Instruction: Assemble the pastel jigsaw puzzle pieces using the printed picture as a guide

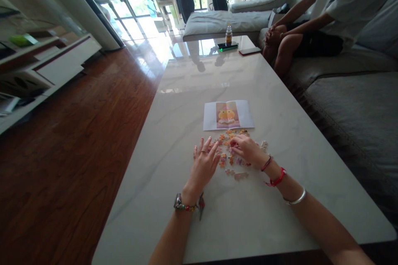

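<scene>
Small jigsaw puzzle pieces (231,160), orange, pink and pale, lie loosely spread on the white marble-patterned table (174,132). My left hand (203,163) rests at their left side, palm down, with its fingers spread and a few pieces close to or partly under the fingertips. Over the right part of the pieces, my right hand (247,149) has its fingers curled together in a pinch; whatever is between the tips is too small to make out. Just beyond the pieces lies a creased white sheet (209,116) with a printed picture (228,115) of a yellow cartoon figure.
At the table's far end stand a drink bottle (229,34), a dark flat object (226,45) and a phone-like slab (249,51). A person (311,29) sits on the grey sofa (354,99) to the right. A low cabinet (62,60) stands left, across the wooden floor (93,120).
</scene>
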Demonstrator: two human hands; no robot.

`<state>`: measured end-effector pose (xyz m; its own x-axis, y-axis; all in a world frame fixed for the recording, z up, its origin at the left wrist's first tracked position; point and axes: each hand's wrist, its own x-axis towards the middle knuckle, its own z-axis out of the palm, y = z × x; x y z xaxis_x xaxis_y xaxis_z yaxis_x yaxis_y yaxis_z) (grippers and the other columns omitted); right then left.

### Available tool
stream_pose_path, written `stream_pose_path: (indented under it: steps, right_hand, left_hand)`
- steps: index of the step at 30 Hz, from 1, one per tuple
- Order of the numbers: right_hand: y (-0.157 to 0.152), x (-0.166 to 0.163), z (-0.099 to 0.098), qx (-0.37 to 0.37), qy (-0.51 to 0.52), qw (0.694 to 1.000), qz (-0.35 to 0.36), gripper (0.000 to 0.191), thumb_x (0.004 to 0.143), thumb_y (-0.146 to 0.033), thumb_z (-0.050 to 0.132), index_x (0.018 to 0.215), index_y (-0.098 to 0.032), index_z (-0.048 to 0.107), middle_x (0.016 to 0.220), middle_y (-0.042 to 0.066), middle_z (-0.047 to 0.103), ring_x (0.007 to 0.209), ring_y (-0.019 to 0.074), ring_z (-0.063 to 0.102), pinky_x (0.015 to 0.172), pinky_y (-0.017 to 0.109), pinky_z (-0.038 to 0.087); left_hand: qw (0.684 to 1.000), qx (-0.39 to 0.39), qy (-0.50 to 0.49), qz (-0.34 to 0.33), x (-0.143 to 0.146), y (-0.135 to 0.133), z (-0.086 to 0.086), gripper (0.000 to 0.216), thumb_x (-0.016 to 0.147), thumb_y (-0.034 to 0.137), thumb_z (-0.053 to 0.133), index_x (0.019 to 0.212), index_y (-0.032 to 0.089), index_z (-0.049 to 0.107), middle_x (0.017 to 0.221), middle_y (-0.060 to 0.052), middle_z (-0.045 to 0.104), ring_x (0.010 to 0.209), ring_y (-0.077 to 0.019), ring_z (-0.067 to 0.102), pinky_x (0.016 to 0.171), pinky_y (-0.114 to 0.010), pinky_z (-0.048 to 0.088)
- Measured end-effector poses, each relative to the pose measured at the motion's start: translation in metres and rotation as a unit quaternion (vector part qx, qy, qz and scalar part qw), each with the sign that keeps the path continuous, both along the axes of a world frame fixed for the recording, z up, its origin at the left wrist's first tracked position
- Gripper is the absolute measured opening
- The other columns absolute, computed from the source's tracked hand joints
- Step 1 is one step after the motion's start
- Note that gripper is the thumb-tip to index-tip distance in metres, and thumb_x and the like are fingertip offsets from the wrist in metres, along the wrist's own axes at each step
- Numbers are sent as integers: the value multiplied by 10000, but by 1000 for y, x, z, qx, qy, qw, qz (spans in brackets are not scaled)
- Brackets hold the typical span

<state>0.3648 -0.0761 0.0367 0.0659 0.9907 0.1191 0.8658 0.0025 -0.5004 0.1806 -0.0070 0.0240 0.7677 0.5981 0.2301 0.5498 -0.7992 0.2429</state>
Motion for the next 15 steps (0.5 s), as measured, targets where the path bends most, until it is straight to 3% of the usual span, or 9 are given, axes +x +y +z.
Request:
stream_pose_path:
  steps: [6,12,15]
  right_hand:
    - [-27,24,9,14,30,999,-39,75,763,-165,516,789,-166,587,781,48,579,748,154,533,690,267,429]
    - [-22,37,5,-16,36,999,7,50,719,-175,570,741,-168,615,797,44,572,702,132,551,665,244,442]
    - [-19,47,12,15,45,998,-44,94,742,-190,550,799,-161,619,803,46,578,694,127,556,666,242,442]
  left_hand:
    - [997,-14,-67,-24,0,0,1,332,831,262,411,1156,222,465,1216,-71,455,1231,-226,278,981,-415,319]
    - [997,-11,-78,-12,-2,3,-5,280,818,250,434,1084,216,513,1170,-63,484,1194,-238,328,962,-431,350]
    - [996,-9,-86,-8,-4,5,-7,278,817,236,429,1081,212,512,1155,-66,494,1178,-233,349,951,-435,364]
